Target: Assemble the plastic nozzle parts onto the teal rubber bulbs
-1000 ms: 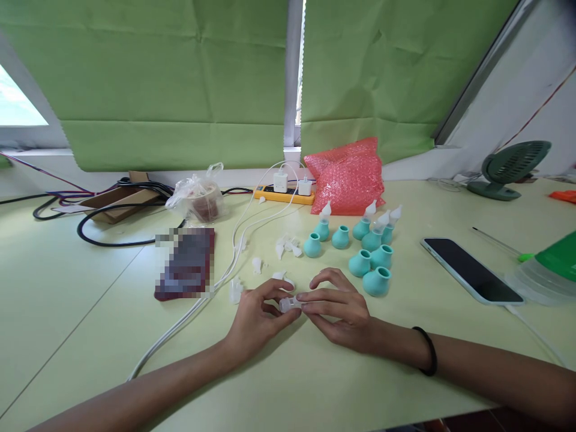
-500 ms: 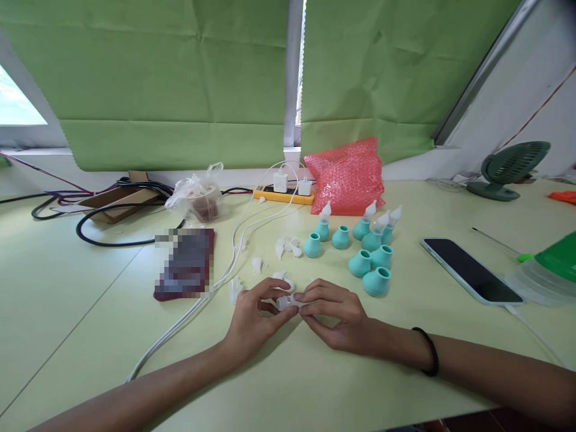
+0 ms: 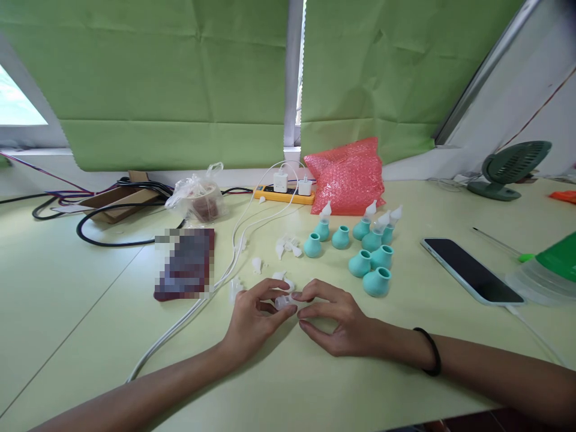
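Observation:
My left hand (image 3: 254, 321) pinches a small clear plastic tube piece (image 3: 283, 302) between thumb and fingers, just above the table. Close against its right end is my right hand (image 3: 337, 318), thumb and fingers curved and apart, the index fingertip at or very near the piece. Behind the hands lie white soft tips (image 3: 287, 246), one loose tip (image 3: 257, 265) and another clear piece (image 3: 235, 288). Several teal rubber bulbs (image 3: 377, 282) stand to the right, some fitted with clear connectors and white tips (image 3: 396, 215).
White cables (image 3: 198, 303) run across the table left of my hands to a yellow power strip (image 3: 265, 194). A pink bubble-wrap bag (image 3: 346, 177) sits behind the bulbs. Phones lie on the left (image 3: 186, 264) and right (image 3: 470, 270), and a green fan (image 3: 504, 171) stands at back right.
My right hand's fingers have spread and drawn slightly away from the clear piece. The left hand keeps its hold, the piece showing more of its end.

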Demonstrator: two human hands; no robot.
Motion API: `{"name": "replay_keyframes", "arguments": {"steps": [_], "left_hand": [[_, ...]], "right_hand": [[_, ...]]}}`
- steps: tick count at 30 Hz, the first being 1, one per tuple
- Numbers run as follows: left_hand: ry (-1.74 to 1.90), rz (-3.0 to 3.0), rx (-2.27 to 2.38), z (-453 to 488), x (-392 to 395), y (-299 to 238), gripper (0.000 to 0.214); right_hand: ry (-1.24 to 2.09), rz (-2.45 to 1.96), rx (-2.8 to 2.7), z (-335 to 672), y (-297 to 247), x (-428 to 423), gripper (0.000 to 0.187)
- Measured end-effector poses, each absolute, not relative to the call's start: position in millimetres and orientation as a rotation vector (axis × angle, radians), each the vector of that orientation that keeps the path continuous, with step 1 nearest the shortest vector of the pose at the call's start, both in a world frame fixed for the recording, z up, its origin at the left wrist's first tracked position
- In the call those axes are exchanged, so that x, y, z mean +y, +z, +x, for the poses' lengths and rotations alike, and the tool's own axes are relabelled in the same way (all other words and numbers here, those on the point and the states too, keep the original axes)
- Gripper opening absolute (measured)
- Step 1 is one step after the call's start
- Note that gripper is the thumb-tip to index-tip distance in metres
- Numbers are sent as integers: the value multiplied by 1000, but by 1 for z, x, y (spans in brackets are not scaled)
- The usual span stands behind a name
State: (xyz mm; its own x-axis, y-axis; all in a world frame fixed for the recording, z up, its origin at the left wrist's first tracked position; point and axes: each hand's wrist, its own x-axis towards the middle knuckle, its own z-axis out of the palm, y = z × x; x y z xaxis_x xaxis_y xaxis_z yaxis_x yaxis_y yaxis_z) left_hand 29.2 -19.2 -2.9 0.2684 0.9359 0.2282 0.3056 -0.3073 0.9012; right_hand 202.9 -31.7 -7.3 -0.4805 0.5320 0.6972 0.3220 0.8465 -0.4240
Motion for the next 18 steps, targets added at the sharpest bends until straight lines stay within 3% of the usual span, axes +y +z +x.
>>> {"name": "replay_keyframes", "arguments": {"steps": [6, 15, 18], "left_hand": [[1153, 1802, 1033, 28, -22, 0, 17], [1155, 1885, 912, 28, -22, 0, 10], [1116, 1805, 870, 28, -22, 2, 27]], "right_hand": [[234, -717, -2019, 202, -3, -33, 45], [347, -767, -1945, 200, -7, -27, 20], [349, -754, -1940, 200, -8, -28, 18]]}}
